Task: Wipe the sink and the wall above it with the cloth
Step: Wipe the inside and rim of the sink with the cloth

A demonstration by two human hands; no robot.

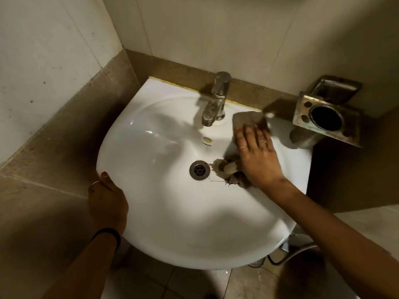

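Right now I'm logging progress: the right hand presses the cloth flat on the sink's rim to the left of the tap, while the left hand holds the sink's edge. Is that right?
Not quite. The head view shows the right hand pressing the cloth flat on the rim of the sink to the right of the tap, not the left. The left hand does hold the sink's edge.

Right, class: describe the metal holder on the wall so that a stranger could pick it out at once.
Start at the white sink and its steel tap. Look to the tap's right, past the right hand pressing the cloth, to the wall there. The metal holder juts out above the sink's right rim; unlike the tap, it is a tarnished tray with one large round hole and two small ones.
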